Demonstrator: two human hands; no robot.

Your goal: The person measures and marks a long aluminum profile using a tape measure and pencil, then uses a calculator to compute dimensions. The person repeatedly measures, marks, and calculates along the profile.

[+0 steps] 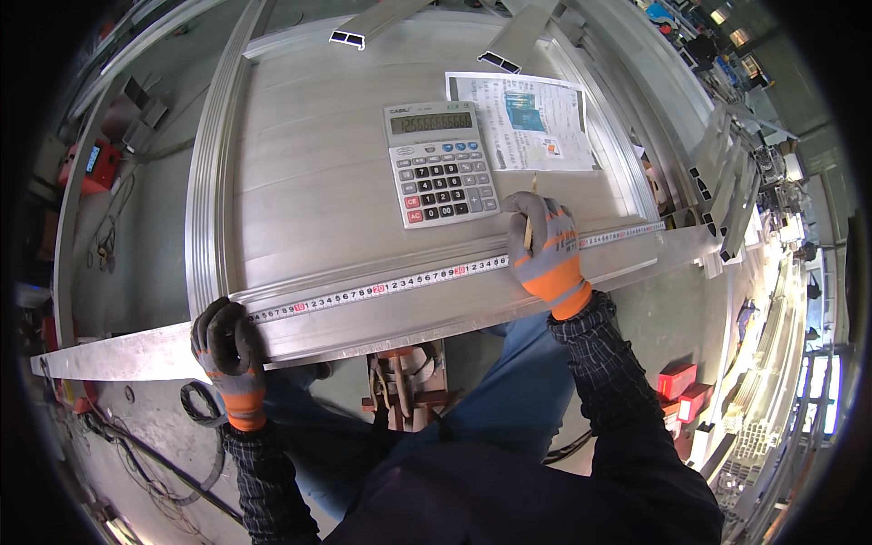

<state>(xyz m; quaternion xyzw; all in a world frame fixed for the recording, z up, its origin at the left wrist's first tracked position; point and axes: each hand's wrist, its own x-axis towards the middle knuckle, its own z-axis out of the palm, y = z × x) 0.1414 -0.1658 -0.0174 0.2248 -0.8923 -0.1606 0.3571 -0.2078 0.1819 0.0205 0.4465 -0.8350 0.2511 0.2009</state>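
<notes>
A steel tape measure [400,285] lies stretched along the near aluminium rail [436,309] of a metal frame. At its left end, my left hand [229,350], in a grey and orange glove, is closed on the tape against the rail's corner. My right hand [548,247], gloved alike, covers part of the tape further right. Its fingers pinch a thin pencil [534,186], with the tip pointing away from me. Just beyond lies a grey calculator [461,186] with digits on its display. A sheet of paper [568,127] with handwriting sits at its upper right.
Two cut aluminium profiles [381,18] [527,32] rest on the far side. Red boxes [677,381] stand on the floor at right, near stacked profiles [758,409]. At left are a red device [91,168] and cables [154,468].
</notes>
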